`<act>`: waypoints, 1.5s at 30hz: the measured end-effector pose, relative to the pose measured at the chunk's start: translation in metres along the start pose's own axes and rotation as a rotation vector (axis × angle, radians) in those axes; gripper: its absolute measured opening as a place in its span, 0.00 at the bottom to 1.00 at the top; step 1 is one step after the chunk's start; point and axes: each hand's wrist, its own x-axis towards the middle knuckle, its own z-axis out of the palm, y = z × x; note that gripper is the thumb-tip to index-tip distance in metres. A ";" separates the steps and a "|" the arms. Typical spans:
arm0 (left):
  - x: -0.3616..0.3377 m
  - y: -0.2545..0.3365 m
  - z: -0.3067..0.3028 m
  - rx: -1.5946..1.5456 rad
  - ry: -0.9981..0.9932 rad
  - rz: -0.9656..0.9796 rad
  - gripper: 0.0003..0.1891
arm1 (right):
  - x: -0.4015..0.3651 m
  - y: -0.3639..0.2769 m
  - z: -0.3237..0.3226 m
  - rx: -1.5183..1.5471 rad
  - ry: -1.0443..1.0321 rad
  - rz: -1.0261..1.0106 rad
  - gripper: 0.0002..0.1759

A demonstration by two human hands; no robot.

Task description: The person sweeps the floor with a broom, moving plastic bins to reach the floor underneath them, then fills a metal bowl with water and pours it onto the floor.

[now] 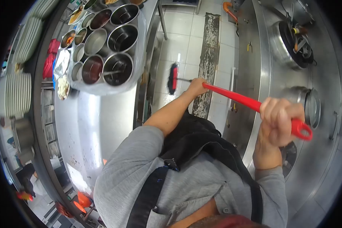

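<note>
A long-handled floor brush with a red handle (235, 97) runs across the view. Its head (172, 78), with a red strip and dark bristles, is down at the white tiled floor (178, 41), which shines as if wet. Lower on the handle, near the thin grey shaft, my left hand (196, 87) is closed around it. My right hand (281, 119) grips the red handle close to its looped top end. Beside the brush head runs a worn, dark strip (209, 49) set along the floor.
On the left, a steel counter (114, 110) bears several metal pots (122, 39) and small food containers. Stacked plates (18, 94) stand on a shelf farther left. A steel cooking station (262, 49) with a wok (292, 43) and a lidded pot (312, 108) lines the right.
</note>
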 end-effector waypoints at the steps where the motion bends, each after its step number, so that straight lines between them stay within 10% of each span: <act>1: 0.035 0.005 -0.003 -0.009 -0.013 0.018 0.15 | 0.021 0.006 0.003 -0.083 -0.087 -0.046 0.11; 9: 0.176 0.069 -0.046 0.084 0.013 0.183 0.13 | 0.161 -0.001 -0.083 0.067 -0.251 -0.338 0.11; 14: 0.216 0.004 -0.070 0.333 -0.132 -0.149 0.12 | 0.206 0.112 -0.124 0.094 0.375 -0.048 0.10; 19: 0.307 -0.058 -0.064 0.304 -0.178 -0.214 0.08 | 0.281 0.181 -0.150 0.171 0.307 -0.023 0.08; 28: 0.514 0.028 -0.131 0.086 -0.137 0.061 0.08 | 0.479 0.162 -0.155 -0.008 -0.257 -0.406 0.10; 32: 0.570 0.018 -0.181 0.110 0.058 0.214 0.09 | 0.528 0.168 -0.177 0.144 -0.199 -0.456 0.12; 40: 0.660 -0.195 -0.295 0.350 0.443 -0.232 0.05 | 0.615 0.409 -0.147 -0.010 0.410 0.208 0.03; 42: 0.675 -0.248 -0.305 0.422 0.656 -0.435 0.08 | 0.643 0.472 -0.113 -0.357 0.306 0.585 0.03; 45: 0.683 -0.290 -0.318 0.506 0.541 -0.599 0.10 | 0.648 0.540 -0.108 -0.131 0.206 0.616 0.03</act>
